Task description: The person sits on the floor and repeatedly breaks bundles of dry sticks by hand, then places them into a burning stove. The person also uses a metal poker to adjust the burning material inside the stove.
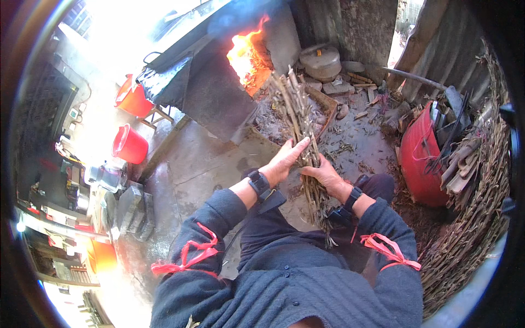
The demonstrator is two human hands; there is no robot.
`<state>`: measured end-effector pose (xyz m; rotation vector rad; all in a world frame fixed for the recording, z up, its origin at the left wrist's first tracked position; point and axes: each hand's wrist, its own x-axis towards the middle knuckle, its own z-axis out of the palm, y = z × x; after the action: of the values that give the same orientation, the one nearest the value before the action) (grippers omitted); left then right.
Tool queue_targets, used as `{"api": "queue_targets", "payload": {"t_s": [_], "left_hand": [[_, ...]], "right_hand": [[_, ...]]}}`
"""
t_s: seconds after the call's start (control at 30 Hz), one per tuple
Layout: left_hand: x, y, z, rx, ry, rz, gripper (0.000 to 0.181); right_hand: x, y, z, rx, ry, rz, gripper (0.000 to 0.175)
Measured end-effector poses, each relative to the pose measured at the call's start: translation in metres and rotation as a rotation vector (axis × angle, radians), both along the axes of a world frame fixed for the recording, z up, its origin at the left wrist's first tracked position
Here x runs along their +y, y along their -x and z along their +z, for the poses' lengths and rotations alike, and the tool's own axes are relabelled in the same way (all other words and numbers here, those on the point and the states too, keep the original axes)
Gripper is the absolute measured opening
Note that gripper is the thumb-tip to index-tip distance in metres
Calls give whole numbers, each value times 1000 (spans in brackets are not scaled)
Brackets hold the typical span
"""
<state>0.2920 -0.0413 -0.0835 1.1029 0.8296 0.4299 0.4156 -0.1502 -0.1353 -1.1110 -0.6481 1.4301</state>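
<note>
Between my two hands is a bundle of dry stalks [292, 108], its upper end pointing at the stove mouth and its lower end hanging by my lap. My left hand [283, 162] presses along the bundle's left side, fingers partly hidden behind the stalks. My right hand [326, 174] wraps the bundle a little lower, thumb across the front. Beyond the bundle's far end, flames [248, 57] burn in the opening of a dark stove [217, 86]. Ash [268, 119] lies below that opening, and the bundle's tip overlaps it in view.
A lidded metal pot [322, 63] stands right of the fire. At right are a red basket [422, 164] with wood pieces and a tall heap of dry stalks [463, 246]. Red buckets [133, 144] and dark blocks [131, 209] are at left. Stalk scraps litter the floor [361, 139].
</note>
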Motion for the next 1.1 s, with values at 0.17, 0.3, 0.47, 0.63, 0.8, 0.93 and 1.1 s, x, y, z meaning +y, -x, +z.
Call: {"api": "queue_targets", "payload": {"t_s": [0.17, 0.3, 0.47, 0.63, 0.8, 0.93, 1.1], "left_hand": [[18, 36, 135, -353, -310, -99, 69], [28, 80, 259, -460, -926, -186, 59], [20, 97, 296, -15, -1376, -410, 58], [56, 72, 202, 448, -1381, -698, 58], [96, 44, 51, 799, -1278, -850, 57], [111, 27, -28, 909, -1255, -900, 57], [98, 30, -11, 842, -1248, -897, 57]], "right_hand": [[-13, -54, -5, 73, 6, -140, 41], [-36, -98, -17, 113, 73, -210, 33], [-55, -117, -32, 99, 29, -178, 25], [-58, -119, -41, 88, 42, -243, 29], [-60, -121, -45, 107, 38, -241, 26], [-57, -119, -44, 88, 17, -266, 32], [-50, -119, -43, 83, -73, -285, 41]]}}
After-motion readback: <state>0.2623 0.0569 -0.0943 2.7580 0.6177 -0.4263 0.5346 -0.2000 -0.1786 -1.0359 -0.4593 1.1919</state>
